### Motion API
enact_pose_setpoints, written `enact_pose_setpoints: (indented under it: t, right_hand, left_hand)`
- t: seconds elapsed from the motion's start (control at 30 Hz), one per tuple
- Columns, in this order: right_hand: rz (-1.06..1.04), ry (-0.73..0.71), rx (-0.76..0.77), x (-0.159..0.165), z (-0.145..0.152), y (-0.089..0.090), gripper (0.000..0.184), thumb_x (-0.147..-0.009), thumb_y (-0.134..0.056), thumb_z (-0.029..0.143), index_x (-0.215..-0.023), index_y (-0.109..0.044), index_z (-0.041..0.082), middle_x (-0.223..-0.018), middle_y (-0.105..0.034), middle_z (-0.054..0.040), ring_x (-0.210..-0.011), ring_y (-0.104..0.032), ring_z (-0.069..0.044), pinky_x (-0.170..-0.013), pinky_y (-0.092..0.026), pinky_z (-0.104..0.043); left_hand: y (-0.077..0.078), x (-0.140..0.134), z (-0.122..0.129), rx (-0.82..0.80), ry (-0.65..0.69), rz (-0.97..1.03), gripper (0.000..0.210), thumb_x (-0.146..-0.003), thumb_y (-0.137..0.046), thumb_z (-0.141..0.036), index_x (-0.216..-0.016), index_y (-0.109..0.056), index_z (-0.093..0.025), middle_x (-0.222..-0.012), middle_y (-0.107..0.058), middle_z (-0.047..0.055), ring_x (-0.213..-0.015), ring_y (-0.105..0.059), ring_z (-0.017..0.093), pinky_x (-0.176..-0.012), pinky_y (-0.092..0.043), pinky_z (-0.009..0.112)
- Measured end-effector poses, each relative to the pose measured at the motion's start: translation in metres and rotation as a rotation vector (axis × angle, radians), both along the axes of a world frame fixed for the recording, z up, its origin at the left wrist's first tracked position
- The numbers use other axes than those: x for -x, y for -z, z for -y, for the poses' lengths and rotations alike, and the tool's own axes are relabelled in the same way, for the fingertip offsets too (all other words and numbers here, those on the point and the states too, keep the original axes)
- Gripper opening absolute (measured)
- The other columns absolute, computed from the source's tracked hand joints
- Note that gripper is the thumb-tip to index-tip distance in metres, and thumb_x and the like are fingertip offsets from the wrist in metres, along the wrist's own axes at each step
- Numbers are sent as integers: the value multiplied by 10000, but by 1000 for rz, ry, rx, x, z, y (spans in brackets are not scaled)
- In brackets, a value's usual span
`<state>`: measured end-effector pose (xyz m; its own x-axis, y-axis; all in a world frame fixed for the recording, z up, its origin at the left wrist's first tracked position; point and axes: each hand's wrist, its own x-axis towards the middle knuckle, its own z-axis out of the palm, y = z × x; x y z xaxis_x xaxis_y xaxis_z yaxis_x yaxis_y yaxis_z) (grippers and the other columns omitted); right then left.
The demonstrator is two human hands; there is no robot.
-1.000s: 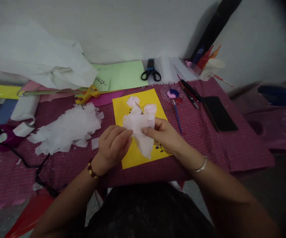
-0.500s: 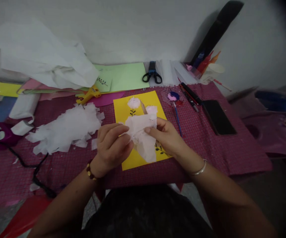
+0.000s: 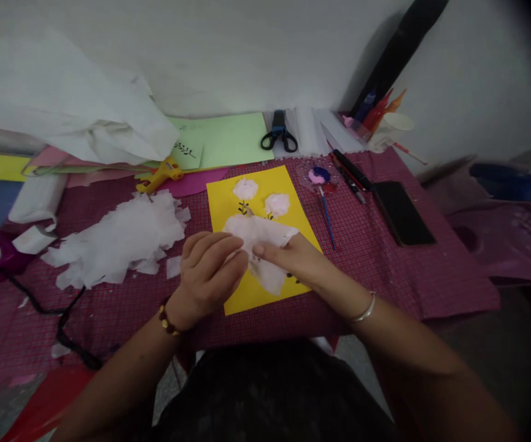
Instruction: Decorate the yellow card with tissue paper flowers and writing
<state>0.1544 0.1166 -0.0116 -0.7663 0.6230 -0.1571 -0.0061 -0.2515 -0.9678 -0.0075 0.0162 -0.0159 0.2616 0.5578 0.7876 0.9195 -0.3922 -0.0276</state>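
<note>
Over a yellow sheet [image 3: 295, 195], my right hand [image 3: 297, 255] grips a crumpled piece of white tissue paper [image 3: 267, 279], its thumb pressed on top. At the tissue's left side, my left hand [image 3: 212, 270] is closed with thumb and fingertips pinched at its edge. Two pale pink paper flowers show on the sheet, an upper-left flower [image 3: 245, 189] and an upper-right flower [image 3: 277, 204], with dark painted leaves below them. What lies under the tissue and both hands is hidden.
Left lies a heap of white tissue squares [image 3: 122, 236], with a yellow glue gun [image 3: 160, 175] behind it. Black scissors [image 3: 279, 132] lie at the back on green paper. To the right are a paint palette [image 3: 319, 177], a blue brush [image 3: 327, 218] and a dark phone [image 3: 403, 213].
The tissue and my right hand have turned and lowered slightly, uncovering the upper-right flower. My left hand stays almost in place. The whole view has shifted a little.
</note>
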Motion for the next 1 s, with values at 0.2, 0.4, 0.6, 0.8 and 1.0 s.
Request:
enact_pose_setpoints:
  t: [0.2,0.4,0.6,0.8,1.0]
  right_hand:
    - [92,14,-86,2,-2,-1,124,-675,-611,229,-785,-590,178,-681,-557,24,-602,-481,-103,-563,-408,-247]
    - [118,40,-142,0,-6,0,99,-654,-546,213,-749,-558,186,-661,-503,34,-604,-445,-103,-542,-369,-235]
    - [127,55,-134,-1,-5,-3,102,-677,-563,236,-767,-570,188,-677,-521,30,-604,-459,-107,-548,-379,-245]
    - [90,61,-66,-1,-7,0,171,-751,-633,340,-808,-605,181,-677,-559,23,-574,-474,-100,-536,-393,-247]
    - [-21,370,-264,-10,-27,-4,164,-826,-603,377,-824,-587,214,-720,-570,18,-649,-533,-114,-601,-444,-255]
  left_hand:
    - [3,-2,-2,42,-10,8,238,-730,-694,-88,-881,-579,-232,-925,-694,37,-888,-638,210,-792,-502,378]
    - [2,-3,-4,18,-27,52,235,-687,-700,-85,-814,-548,-212,-876,-687,45,-828,-636,210,-747,-506,373]
    - [1,-5,-7,70,-9,83,237,-671,-652,-69,-779,-510,-224,-913,-706,46,-869,-655,222,-776,-512,382]
    - [1,-7,-11,227,13,293,202,-702,-587,-39,-804,-559,-211,-723,-663,-8,-733,-645,166,-852,-517,387]
    - [-6,-7,-8,567,-118,761,58,-775,-605,-150,-773,-648,-189,-718,-693,3,-640,-621,125,-576,-454,245]
